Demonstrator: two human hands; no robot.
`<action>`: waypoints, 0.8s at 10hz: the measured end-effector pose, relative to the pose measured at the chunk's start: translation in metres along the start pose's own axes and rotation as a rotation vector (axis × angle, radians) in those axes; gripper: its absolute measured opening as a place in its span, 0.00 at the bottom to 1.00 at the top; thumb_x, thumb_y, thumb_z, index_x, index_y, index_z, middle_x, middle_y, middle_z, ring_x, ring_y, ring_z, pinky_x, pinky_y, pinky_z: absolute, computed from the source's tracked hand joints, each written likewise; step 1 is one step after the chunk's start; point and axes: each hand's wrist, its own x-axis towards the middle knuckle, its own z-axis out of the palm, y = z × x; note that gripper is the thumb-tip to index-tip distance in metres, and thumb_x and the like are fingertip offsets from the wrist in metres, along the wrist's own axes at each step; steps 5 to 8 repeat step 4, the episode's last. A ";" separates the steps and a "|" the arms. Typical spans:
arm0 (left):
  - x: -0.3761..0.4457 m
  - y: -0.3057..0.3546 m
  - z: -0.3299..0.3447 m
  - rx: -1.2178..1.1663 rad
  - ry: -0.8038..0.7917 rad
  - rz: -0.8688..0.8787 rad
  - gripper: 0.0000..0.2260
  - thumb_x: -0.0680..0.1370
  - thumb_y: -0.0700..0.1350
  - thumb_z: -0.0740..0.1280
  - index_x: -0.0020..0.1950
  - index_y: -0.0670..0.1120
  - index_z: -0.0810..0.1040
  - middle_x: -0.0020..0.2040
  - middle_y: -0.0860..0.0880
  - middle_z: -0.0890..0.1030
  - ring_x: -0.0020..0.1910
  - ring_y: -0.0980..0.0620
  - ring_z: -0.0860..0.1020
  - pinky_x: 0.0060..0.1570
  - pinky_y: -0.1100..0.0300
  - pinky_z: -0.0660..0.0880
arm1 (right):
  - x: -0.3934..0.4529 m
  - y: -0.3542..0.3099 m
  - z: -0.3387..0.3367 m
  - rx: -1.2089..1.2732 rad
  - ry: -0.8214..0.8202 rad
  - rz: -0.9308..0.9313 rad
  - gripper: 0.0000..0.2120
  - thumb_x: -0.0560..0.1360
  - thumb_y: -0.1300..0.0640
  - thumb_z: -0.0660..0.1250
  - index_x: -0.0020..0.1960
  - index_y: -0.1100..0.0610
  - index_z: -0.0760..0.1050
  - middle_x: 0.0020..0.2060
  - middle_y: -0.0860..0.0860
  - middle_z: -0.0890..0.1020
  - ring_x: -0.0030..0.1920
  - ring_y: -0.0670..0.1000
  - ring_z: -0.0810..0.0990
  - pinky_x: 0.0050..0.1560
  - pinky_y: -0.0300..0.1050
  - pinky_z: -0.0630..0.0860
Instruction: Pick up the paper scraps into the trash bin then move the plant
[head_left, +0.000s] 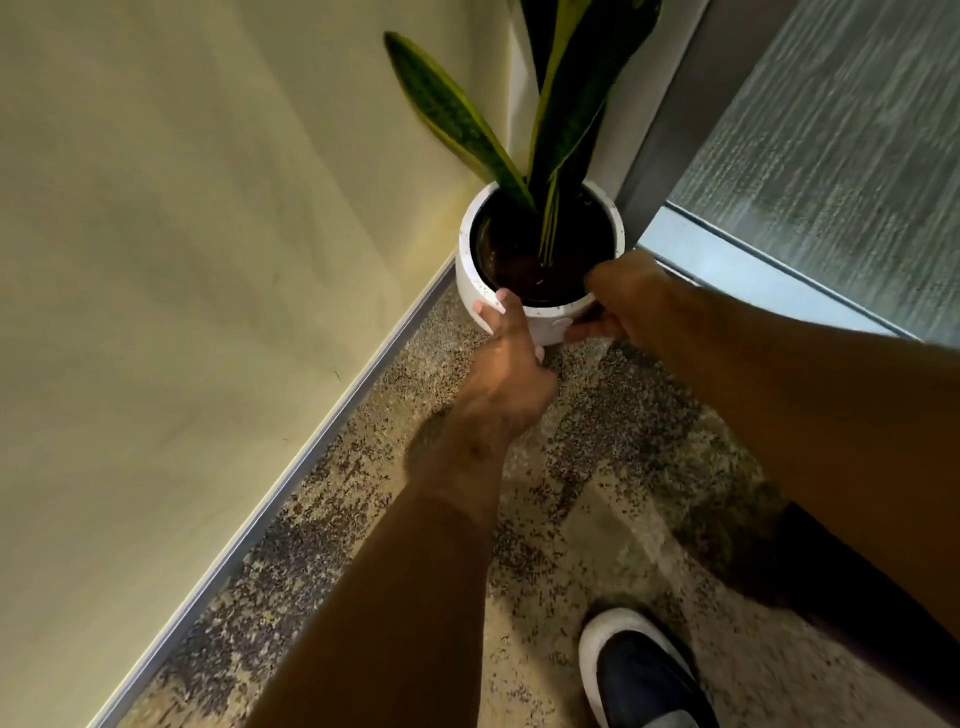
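Plant-moving step is underway; no paper scraps or trash bin are showing. Left hand (511, 358) is curling round the near wall of the white pot (470, 270), fingertips at its rim. Right hand (623, 301) is gripping the opposite side, thumb over the rim. Snake plant (566, 104) is rising just beyond the fingers, pot sitting in the wall corner. Next move is likely needing an even two-handed lift, keeping it upright.
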 end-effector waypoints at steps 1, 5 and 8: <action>0.001 0.000 0.002 0.001 -0.018 0.017 0.39 0.83 0.42 0.59 0.80 0.52 0.31 0.71 0.34 0.71 0.58 0.39 0.77 0.47 0.53 0.71 | -0.002 0.001 -0.002 -0.022 -0.034 -0.020 0.08 0.80 0.67 0.58 0.58 0.64 0.70 0.46 0.64 0.81 0.37 0.62 0.85 0.31 0.53 0.83; -0.051 -0.013 -0.024 0.128 0.070 0.038 0.36 0.82 0.45 0.59 0.82 0.49 0.37 0.82 0.50 0.41 0.81 0.47 0.51 0.76 0.53 0.57 | -0.057 0.027 -0.013 -0.228 0.026 -0.182 0.19 0.75 0.53 0.64 0.64 0.58 0.71 0.52 0.58 0.81 0.47 0.60 0.84 0.48 0.57 0.82; -0.051 -0.013 -0.024 0.128 0.070 0.038 0.36 0.82 0.45 0.59 0.82 0.49 0.37 0.82 0.50 0.41 0.81 0.47 0.51 0.76 0.53 0.57 | -0.057 0.027 -0.013 -0.228 0.026 -0.182 0.19 0.75 0.53 0.64 0.64 0.58 0.71 0.52 0.58 0.81 0.47 0.60 0.84 0.48 0.57 0.82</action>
